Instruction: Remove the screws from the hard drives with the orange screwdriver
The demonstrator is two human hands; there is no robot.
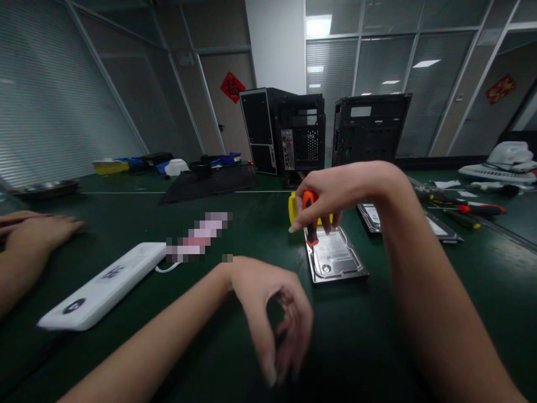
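My right hand (325,196) is closed round the orange and black handle of a screwdriver (311,215). The tool points down over the left edge of a silver hard drive (335,254), which lies flat on the green table (201,336). Whether its tip touches the drive I cannot tell. Below and left of the drive, my left hand (274,313) hangs with curled fingers, thumb and fingertips drawn close together. Anything between those tips is hidden or too small to name. A yellow object (292,208) shows behind my right hand, partly covered.
Another person's hands (42,232) rest at the left. Near them lies a white power strip (109,285). Two black computer cases (302,131) (371,129) stand at the back. More hard drives (442,229) and a red-black screwdriver (482,209) lie at right; a black mat (210,184) lies behind.
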